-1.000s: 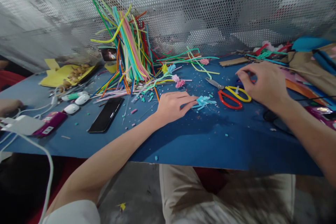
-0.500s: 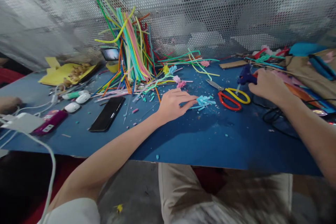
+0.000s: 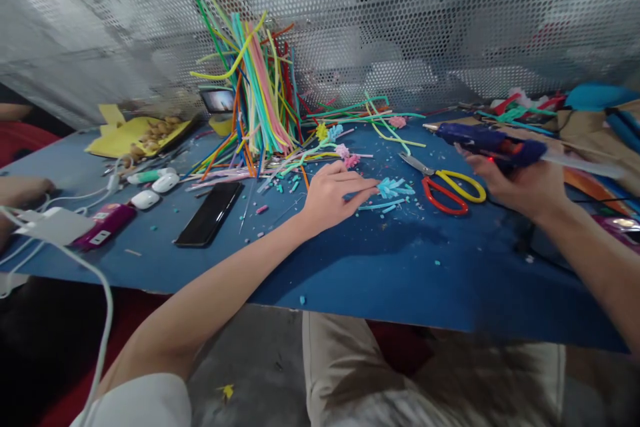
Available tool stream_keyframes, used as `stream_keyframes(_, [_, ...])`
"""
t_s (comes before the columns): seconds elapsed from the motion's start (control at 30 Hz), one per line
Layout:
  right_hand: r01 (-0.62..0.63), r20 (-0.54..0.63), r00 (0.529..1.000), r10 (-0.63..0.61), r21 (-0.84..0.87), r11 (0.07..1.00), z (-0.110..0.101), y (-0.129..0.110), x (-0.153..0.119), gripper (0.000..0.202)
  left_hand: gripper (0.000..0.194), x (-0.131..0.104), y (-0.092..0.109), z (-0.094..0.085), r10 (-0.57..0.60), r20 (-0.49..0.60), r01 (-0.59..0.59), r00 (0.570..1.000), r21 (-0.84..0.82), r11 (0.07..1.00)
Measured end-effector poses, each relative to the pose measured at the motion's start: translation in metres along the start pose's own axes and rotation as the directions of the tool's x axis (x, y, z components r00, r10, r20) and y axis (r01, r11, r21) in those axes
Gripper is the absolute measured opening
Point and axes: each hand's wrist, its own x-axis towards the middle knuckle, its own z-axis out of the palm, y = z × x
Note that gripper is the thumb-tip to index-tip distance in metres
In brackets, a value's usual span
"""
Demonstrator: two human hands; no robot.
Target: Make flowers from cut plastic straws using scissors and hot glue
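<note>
My left hand (image 3: 334,199) pinches a light-blue pipe-cleaner flower (image 3: 395,188) between thumb and fingers, just above the table. Below it lie short light-blue pipe-cleaner pieces (image 3: 381,205). Over on the right, my right hand (image 3: 525,183) is wrapped around a dark-blue glue gun (image 3: 475,137), raised off the table with its nozzle pointing left. A clear glue stick (image 3: 585,164) juts from the gun's back end, and a small red light glows on it. Scissors (image 3: 447,188) with one red and one yellow handle lie between my hands, blades toward the upper left.
A tall bundle of coloured pipe cleaners (image 3: 260,93) stands at the back. Small yellow, blue and pink flowers (image 3: 343,150) lie before it. A black phone (image 3: 209,215), white cables, and a purple box (image 3: 106,225) sit left. Another person's hand (image 3: 23,193) rests at far left.
My right hand has lifted the glue gun and turned it so the nozzle points left; earlier the gun pointed down near the scissors. My left hand still holds the blue flower.
</note>
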Motion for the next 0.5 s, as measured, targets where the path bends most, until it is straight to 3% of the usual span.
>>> stream_keyframes(0.1, [0.187,-0.013,0.982,-0.189,0.254,0.949,-0.0053,-0.0057,-0.0023,0.022,0.025,-0.0008,-0.0014,0.0004,-0.028,-0.010,0.028,1.000,0.006,1.000])
stream_keyframes(0.23, [0.353,0.093,0.906,-0.412,0.371,0.859,-0.0086,-0.0076,-0.0011,0.021,0.027,-0.0008,-0.0031,0.0018,-0.056,-0.006,0.056,0.998,0.015,0.998])
stream_keyframes(0.4, [0.428,0.187,0.829,-0.527,0.393,0.814,-0.0064,-0.0102,-0.0007,0.017,0.026,-0.0007,-0.0028,0.0021,-0.049,-0.023,0.050,0.999,0.013,0.999])
stream_keyframes(0.5, [0.412,0.223,0.829,-0.513,0.377,0.829,-0.0042,-0.0121,-0.0037,0.016,0.021,-0.0013,-0.0016,0.0019,-0.033,-0.039,0.033,0.999,0.000,0.999])
